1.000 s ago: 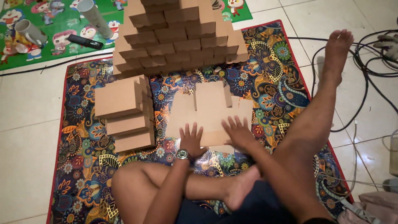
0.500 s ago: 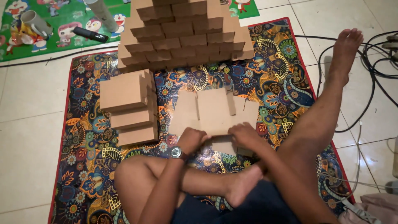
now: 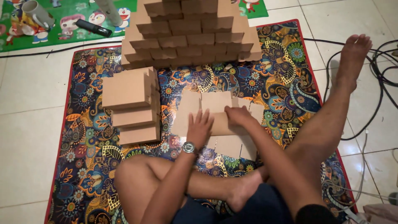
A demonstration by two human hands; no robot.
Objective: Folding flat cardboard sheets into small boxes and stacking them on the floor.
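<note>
Cardboard blank (image 3: pixel 215 114), flat and unfolded, lay on the patterned mat (image 3: pixel 282 83) directly in front of the seated person, between the crossed left leg and the outstretched right leg. Left hand (image 3: pixel 200 128) rested palm down on the blank's near left part, fingers spread and flat; grip fully open, holding nothing, only pressing. A wristwatch (image 3: pixel 188 147) sat on that wrist. Right hand (image 3: pixel 238 116) lay on the blank just beside the left, fingers curled over a panel edge; whether it pinched the flap or merely pressed it could not be told. Just left of the blank stood a short stack of folded boxes (image 3: pixel 132 105). Farther back on the mat rose a stepped pile of boxes (image 3: pixel 190 35). Cables (image 3: pixel 379 79) ran over the tiled floor (image 3: pixel 29 124) beside the right foot.
</note>
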